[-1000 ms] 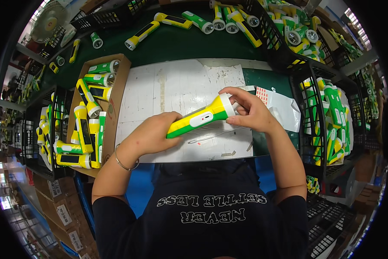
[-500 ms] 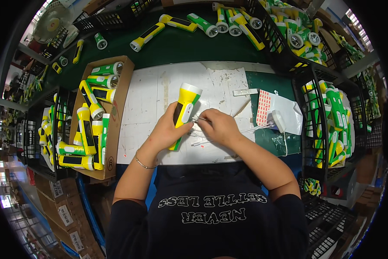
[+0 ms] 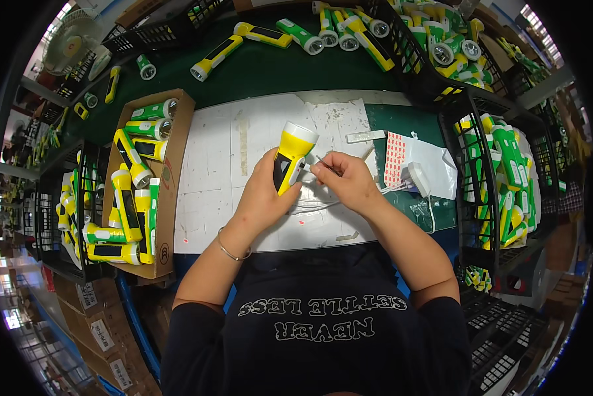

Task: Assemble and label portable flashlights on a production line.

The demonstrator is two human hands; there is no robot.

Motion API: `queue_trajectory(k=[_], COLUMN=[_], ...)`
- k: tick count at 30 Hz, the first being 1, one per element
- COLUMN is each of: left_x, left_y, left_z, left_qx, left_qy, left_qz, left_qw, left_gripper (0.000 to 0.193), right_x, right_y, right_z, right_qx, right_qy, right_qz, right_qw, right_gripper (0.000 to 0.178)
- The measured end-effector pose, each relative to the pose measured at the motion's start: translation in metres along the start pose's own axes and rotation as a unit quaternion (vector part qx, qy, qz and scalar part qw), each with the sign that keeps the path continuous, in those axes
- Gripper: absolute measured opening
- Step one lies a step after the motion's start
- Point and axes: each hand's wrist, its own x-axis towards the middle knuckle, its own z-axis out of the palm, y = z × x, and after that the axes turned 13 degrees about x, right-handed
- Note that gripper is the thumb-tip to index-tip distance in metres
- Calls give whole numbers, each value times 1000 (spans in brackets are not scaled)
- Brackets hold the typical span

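Observation:
In my left hand is a yellow and green flashlight with a white head and a dark panel along its body. Its head points up and away from me, tilted to the right. My right hand is closed in a pinch close beside the flashlight's flank, at a small white plug end of a cable. Whether the plug sits in the flashlight cannot be made out. Loose white cable lies below the hands and runs right to a white power adapter.
A cardboard box of flashlights stands at the left, beside a black crate. Another black crate of flashlights is at the right. Near the adapter lie a white bag and a red-marked sticker sheet. More flashlights lie at the back.
The flashlight has shifted slightly right relative to the table and tilts further right. My right hand has come up along its side, and the cable below the hands lies differently.

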Motion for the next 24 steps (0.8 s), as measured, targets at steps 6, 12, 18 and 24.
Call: queue_trajectory(k=[6,12,18,24], left_x=[-3,-2,7,24], left_y=[14,11,-1,11], left_z=[7,7,7,-3], left_qx=[127,110,84,-457], left_qy=[70,73,119,33], left_qz=[6,20,18,-155], left_qw=[989,991,989,876], left_gripper=[64,63,61,41], right_x=[-3,-4,-9,-30], right_y=[9,8,3,-24], right_z=[6,4,2,13], right_qx=[39,40,48,-258], right_qy=[47,37,46,43], right_qz=[-19,-9,-38,-91], right_qw=[998,998,997,961], right_gripper=[17,18,19,49])
